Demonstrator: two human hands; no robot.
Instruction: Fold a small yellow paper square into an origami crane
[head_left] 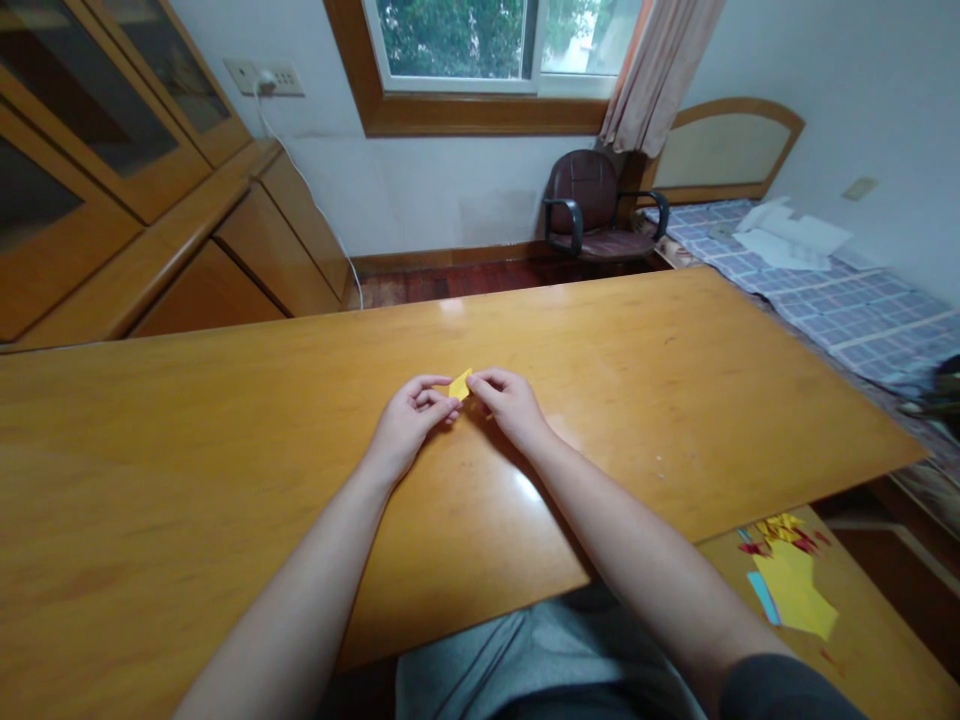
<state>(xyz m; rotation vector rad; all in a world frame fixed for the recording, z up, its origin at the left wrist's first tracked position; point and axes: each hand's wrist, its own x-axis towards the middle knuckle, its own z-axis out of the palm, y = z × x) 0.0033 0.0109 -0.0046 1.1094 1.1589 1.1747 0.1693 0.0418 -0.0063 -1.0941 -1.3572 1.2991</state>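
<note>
A small folded piece of yellow paper (460,386) is held between both hands, just above the wooden table (247,420). My left hand (415,415) pinches its left side between thumb and fingers. From the other side, my right hand (506,400) grips the right edge with thumb and forefinger. The fingers cover part of the paper, so its full folded shape cannot be made out.
On a lower surface at the right lie yellow paper sheets (795,590), a blue strip (763,598) and several small yellow and red folded pieces (780,530). An office chair (592,210) stands beyond the table, beside a bed (840,310). Wooden cabinets (187,240) line the left.
</note>
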